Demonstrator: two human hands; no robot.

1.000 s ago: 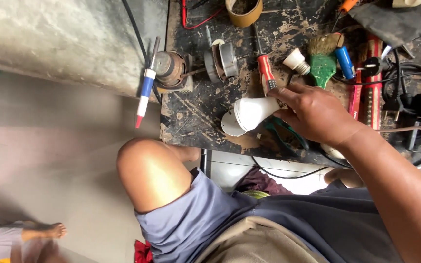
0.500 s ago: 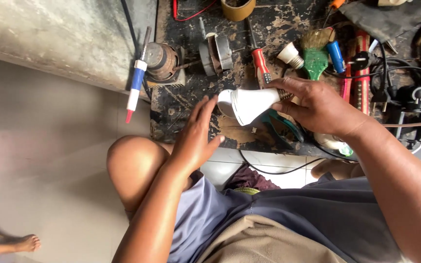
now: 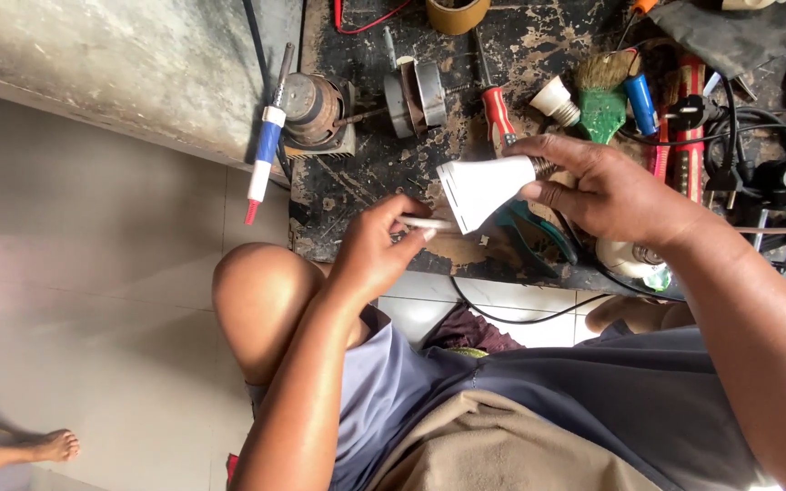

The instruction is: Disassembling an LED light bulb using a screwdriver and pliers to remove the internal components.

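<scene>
Currently right hand [image 3: 616, 195] fingers clamp bulb base [image 3: 484, 186] at its narrow end; left hand [image 3: 375, 250] pinches white disc [image 3: 425, 223] just below.

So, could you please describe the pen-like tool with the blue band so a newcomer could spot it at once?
Start at the dark, paint-flaked workboard, then go to its left edge beside the rusty round motor part. The slim tool lies there, overhanging the tiled floor. Alone among its neighbours, it has a white body, blue band and red tip.
</scene>
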